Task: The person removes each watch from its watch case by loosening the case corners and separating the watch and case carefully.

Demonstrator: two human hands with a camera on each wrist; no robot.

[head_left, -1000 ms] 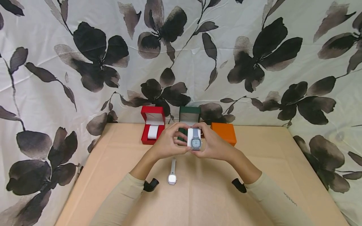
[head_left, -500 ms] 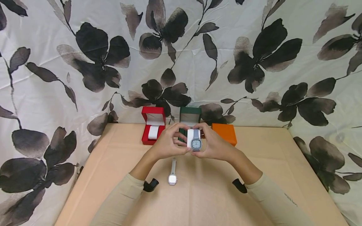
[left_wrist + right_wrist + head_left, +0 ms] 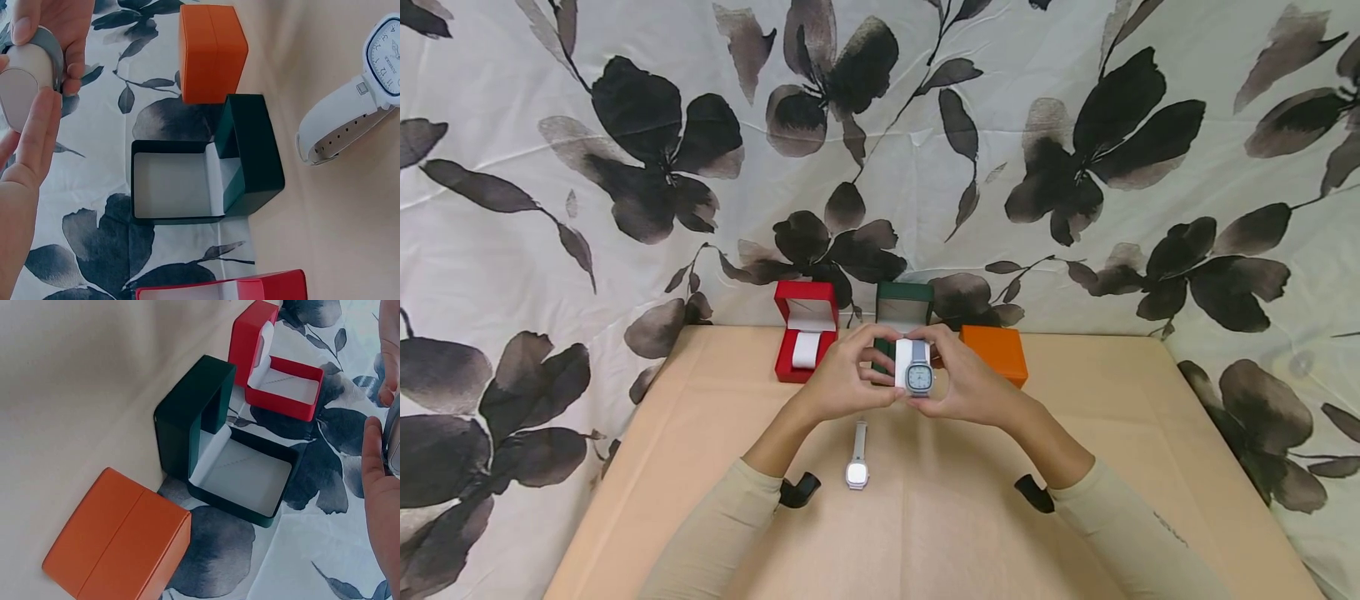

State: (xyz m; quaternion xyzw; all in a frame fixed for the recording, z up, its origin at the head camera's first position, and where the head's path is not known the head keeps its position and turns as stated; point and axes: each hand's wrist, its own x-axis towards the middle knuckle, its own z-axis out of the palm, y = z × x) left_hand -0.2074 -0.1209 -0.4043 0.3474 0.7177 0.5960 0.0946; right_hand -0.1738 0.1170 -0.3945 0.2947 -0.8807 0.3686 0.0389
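In the head view a square-faced watch [image 3: 919, 377] with a blue-grey strap is wrapped round a white watch cushion [image 3: 900, 367]. Both hands hold it above the table, dial facing the head camera. My left hand [image 3: 846, 379] grips the cushion side with thumb below and fingers above. On the opposite side, my right hand [image 3: 966, 383] pinches the watch and cushion between thumb and index finger. Behind them stands an open green watch box [image 3: 904, 292], partly hidden by the hands. From the left wrist, the green box [image 3: 256, 156] shows no cushion inside.
An open red watch box [image 3: 784, 354] with a white cushion stands left of the green one. To the right is a closed orange box [image 3: 995, 354]. A white watch [image 3: 857, 473] lies on the table nearer the body. Flowered cloth [image 3: 925, 167] hangs behind.
Both hands keep their grip on the watch and cushion, almost still. The boxes and white watch stay in place; only the head view shifts slightly.
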